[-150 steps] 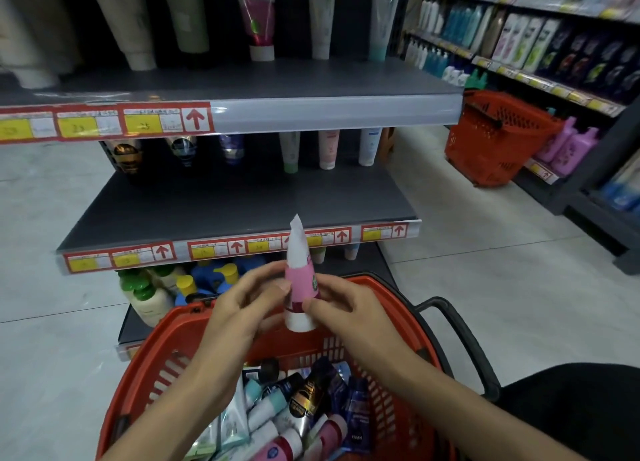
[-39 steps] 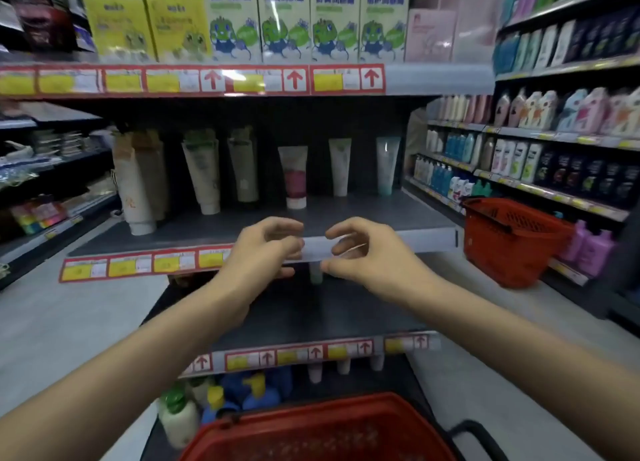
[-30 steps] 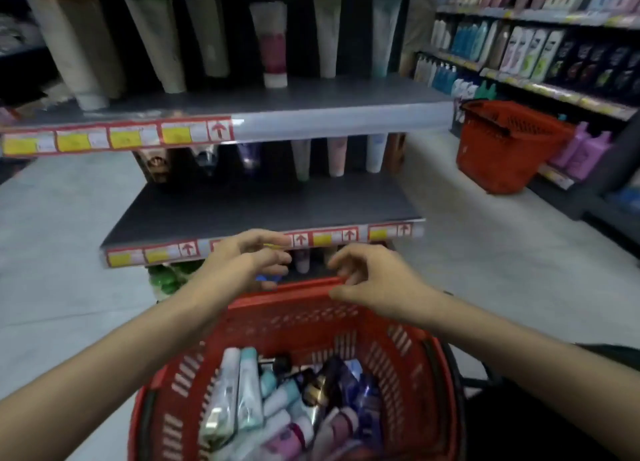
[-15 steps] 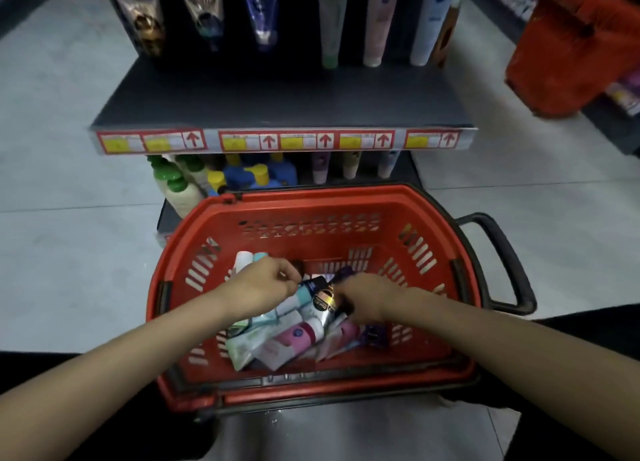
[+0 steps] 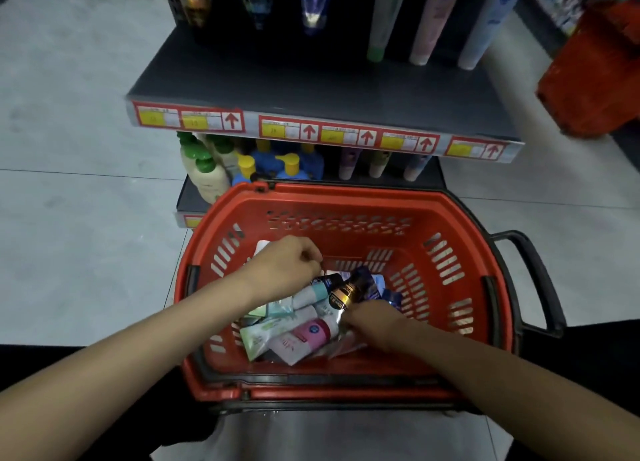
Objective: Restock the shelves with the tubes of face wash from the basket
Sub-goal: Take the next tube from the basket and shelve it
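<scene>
- Hands are reaching into the basket (image 5: 346, 218), which is sitting on the floor just in front of the shelf (image 5: 311, 86), so that each tube needs only a short lift to its place.
- Left hand (image 5: 282, 268) is curling its fingers down at the far left of the pile; it is closing loosely near a white tube end, but whether it is gripping anything cannot be told, as the fingertips are hidden.
- Right hand (image 5: 372, 322) is pressing into the right side of the pile, touching a dark gold-labelled tube (image 5: 346, 292); its fingers are buried among the tubes, so its grasp cannot be told either.
- Tubes (image 5: 298, 325) are lying loose and crossed over one another in the bottom of the basket, a pink one (image 5: 304, 339) and a green one (image 5: 263, 336) uppermost; judging by this, both hands are sorting to free one from the heap.
- Shelf is carrying a few tubes standing cap-down along its back, with much bare surface in front, probably awaiting stock.
- Bottles (image 5: 207, 173) are standing on the lower tier behind the basket rim.
- Second basket (image 5: 595, 79) is standing well apart at the right.
</scene>
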A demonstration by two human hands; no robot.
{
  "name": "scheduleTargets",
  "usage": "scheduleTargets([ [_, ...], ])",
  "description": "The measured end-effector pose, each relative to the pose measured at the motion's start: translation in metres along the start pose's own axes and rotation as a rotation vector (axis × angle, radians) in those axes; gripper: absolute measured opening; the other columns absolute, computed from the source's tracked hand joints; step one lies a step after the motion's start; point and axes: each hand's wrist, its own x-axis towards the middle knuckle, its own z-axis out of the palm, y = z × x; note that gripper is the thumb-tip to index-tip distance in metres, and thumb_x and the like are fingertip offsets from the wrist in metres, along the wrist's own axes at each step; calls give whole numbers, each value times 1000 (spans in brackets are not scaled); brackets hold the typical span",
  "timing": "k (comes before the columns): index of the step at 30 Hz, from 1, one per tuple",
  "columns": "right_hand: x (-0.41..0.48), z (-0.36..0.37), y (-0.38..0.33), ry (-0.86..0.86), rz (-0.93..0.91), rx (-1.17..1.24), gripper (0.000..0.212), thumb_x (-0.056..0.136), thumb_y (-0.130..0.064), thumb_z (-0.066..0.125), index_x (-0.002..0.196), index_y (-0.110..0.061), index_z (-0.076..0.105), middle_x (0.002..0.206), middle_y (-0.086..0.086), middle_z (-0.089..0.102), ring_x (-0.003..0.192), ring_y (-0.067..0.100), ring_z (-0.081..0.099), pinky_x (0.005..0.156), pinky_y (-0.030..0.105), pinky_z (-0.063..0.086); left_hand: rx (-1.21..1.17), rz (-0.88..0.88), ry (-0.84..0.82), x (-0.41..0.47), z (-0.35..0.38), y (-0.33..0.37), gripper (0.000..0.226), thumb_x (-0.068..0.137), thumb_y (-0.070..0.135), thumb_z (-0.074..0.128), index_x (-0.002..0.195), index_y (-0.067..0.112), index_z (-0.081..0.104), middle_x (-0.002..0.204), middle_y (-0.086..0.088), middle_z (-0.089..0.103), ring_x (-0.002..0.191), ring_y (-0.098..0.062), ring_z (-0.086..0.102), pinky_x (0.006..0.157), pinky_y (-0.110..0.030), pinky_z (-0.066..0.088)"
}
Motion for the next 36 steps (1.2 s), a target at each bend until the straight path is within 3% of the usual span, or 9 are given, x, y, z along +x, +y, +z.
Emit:
scheduleTargets([
  [4, -27, -21, 4, 15, -15, 44, 32, 94, -17, 63, 124, -25, 56, 123, 4, 67, 110, 26, 67, 89, 40, 56, 12, 32, 3, 1, -4, 7, 18, 102, 22, 59, 114, 22, 72, 96, 12, 69, 93, -13, 66, 84, -31, 53],
  [9, -75, -87, 21, 168, 97, 177, 17, 93, -21, 63, 107, -19, 54, 107, 7, 69, 100, 31, 66, 78, 41, 52, -79, 58, 27, 6, -9, 18, 15, 101, 19, 62, 110, 21, 74, 96, 9, 71, 94, -15, 68, 87, -32, 54],
  [14, -118, -179, 27, 279, 183, 371, 31, 92, -32, 75, 116, -18, 60, 114, -2, 69, 105, 18, 65, 90, 41, 53, -229, 46, 75, 12, -14, 22, 13, 100, 20, 65, 102, 29, 74, 98, 3, 74, 87, -18, 70, 71, -31, 52],
  [19, -157, -234, 18, 463, 170, 883, 32, 95, -20, 73, 126, -18, 63, 117, -2, 73, 106, 11, 71, 94, 35, 60, -497, 41, 119, 7, -22, 38, 19, 105, 23, 60, 105, 26, 79, 97, 2, 81, 88, -14, 71, 84, -32, 56],
  [23, -169, -238, 6, 562, 107, 1347, 30, 102, -12, 63, 132, -16, 63, 120, 3, 76, 110, 21, 73, 99, 45, 59, -801, 20, 64, -1, -24, 52, 34, 107, 31, 49, 113, 22, 81, 111, -5, 81, 104, -24, 75, 91, -38, 56],
  [27, -162, -237, -3, 646, 92, 1560, 27, 104, -12, 58, 130, -11, 65, 120, 3, 76, 114, 21, 72, 107, 47, 53, -1013, 42, -58, -6, -17, 58, 47, 106, 40, 43, 125, 11, 75, 123, -17, 75, 108, -30, 71, 106, -53, 51],
  [29, -160, -238, -4, 645, 80, 1608, 27, 105, -15, 57, 130, -13, 66, 122, 2, 76, 117, 20, 71, 110, 45, 50, -1120, 37, -135, -8, -14, 63, 52, 104, 44, 46, 128, 7, 73, 125, -22, 73, 107, -33, 71, 103, -54, 52],
  [33, -157, -238, -7, 650, 102, 1734, 26, 105, -15, 55, 127, -15, 69, 120, 0, 76, 116, 16, 71, 108, 40, 53, -1155, 66, -127, -12, -9, 72, 47, 102, 37, 47, 127, 8, 74, 117, -17, 75, 97, -27, 72, 79, -41, 60],
  [36, -151, -232, -14, 662, 68, 1889, 27, 106, -12, 53, 130, -10, 67, 123, 5, 75, 119, 18, 70, 110, 41, 51, -1222, 85, -80, -10, -10, 73, 42, 101, 37, 54, 123, 10, 77, 119, -18, 74, 105, -32, 70, 89, -50, 60],
])
